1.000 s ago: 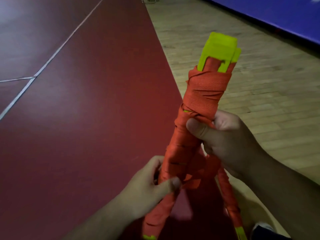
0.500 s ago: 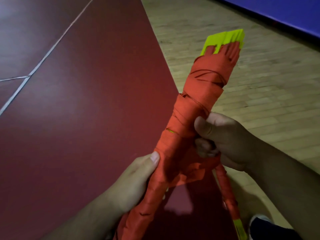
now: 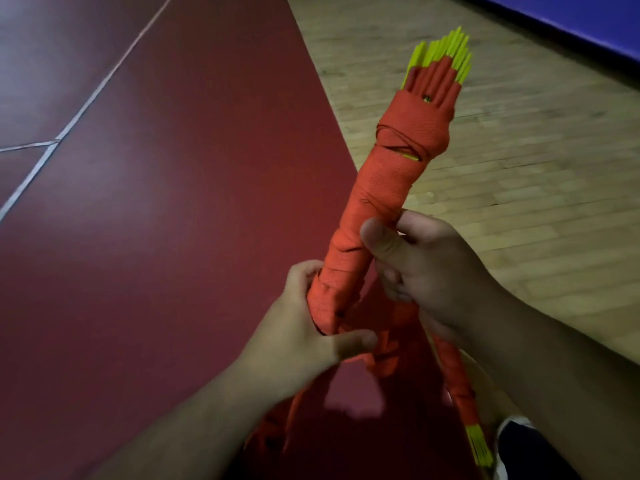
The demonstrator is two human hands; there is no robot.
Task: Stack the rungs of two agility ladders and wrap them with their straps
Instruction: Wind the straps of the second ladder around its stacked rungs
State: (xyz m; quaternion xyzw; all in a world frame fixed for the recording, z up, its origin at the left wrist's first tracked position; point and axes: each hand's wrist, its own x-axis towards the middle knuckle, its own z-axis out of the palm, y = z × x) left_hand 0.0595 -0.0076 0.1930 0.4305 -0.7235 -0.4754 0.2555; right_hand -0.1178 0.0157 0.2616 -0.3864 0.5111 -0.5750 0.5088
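A sports hall: red court floor (image 3: 145, 237) with white lines (image 3: 52, 147), wooden boards (image 3: 519, 168)

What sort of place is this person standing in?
Most likely an indoor sports hall or gym. The floor is part pale wooden strips, part dark red court surface marked with a white line, and the wrapped agility ladder is training gear.

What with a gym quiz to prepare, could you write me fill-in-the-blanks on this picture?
1. The left hand holds the wrapped bundle ____ the right hand.
2. The white line crosses the ____ part of the floor.
3. Beside the lower yellow rung ends sits a dark ____.
Missing words: below; red; shoe.
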